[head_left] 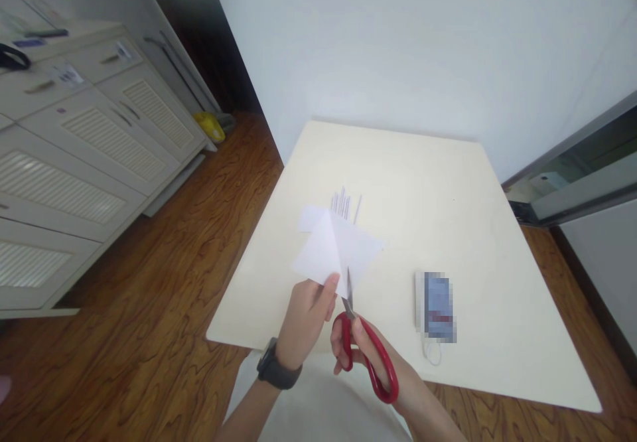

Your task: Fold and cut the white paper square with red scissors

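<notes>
My left hand [309, 309], with a dark watch on its wrist, pinches the near edge of a creased sheet of white paper [321, 253] between thumb and fingers. My right hand [365, 342] grips red-handled scissors [383, 369], its fingers through the loops. The scissors' blades are parted and point away from me, at the paper's near edge just right of my left thumb. Another white paper piece [309, 218] shows at the sheet's left. Beyond the sheet lie several thin paper strips [341, 202], partly covered by it.
The pale table [408, 183] stands against a white wall [398, 44]. On its right side lies a blurred-out phone-like object [438, 307] with a white loop [432, 352]. A white cabinet [109, 123] stands at the left, over a wooden floor [199, 229].
</notes>
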`<action>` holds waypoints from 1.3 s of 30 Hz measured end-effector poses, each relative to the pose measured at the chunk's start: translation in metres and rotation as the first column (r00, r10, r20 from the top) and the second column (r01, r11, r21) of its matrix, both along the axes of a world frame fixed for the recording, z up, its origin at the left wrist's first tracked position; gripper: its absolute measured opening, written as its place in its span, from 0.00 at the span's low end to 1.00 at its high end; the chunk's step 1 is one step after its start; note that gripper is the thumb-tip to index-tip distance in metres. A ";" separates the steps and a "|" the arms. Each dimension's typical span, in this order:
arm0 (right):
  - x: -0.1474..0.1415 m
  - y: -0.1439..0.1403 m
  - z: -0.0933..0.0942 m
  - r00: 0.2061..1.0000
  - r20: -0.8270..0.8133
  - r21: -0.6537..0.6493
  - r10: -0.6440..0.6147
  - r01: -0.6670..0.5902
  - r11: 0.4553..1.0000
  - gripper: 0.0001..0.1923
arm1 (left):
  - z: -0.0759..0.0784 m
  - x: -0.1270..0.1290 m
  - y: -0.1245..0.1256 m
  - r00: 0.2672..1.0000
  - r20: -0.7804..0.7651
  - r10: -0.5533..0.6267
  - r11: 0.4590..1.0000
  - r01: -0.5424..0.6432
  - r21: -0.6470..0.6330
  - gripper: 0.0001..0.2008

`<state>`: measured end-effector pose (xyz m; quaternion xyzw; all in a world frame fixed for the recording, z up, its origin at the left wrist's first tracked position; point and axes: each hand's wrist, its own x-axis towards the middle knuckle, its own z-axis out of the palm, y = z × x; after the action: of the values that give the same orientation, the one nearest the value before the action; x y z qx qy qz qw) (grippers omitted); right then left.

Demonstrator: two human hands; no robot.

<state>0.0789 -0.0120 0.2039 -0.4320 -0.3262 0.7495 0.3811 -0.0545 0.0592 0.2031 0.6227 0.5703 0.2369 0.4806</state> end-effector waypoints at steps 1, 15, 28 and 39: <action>-0.001 0.000 0.001 1.000 0.003 0.000 0.002 -0.002 1.000 0.22 | 0.000 -0.002 0.000 1.000 0.002 0.002 1.000 -0.002 0.000 0.28; -0.016 -0.007 0.015 0.999 0.041 0.052 0.030 -0.033 0.998 0.21 | 0.008 -0.019 -0.010 0.999 0.015 0.048 0.996 -0.049 0.071 0.28; -0.035 -0.018 0.019 0.997 0.071 0.048 -0.026 0.023 0.999 0.22 | 0.013 -0.032 -0.016 0.999 0.042 0.013 0.994 -0.018 0.103 0.27; -0.051 -0.018 0.026 0.997 0.069 0.076 -0.045 0.040 0.996 0.24 | 0.017 -0.047 -0.015 0.999 0.052 -0.001 0.994 -0.004 0.105 0.28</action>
<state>0.0275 -0.0295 0.2304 -0.4506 -0.3581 0.7126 0.4010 -0.1013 0.0443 0.2200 0.6403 0.5447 0.2831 0.4616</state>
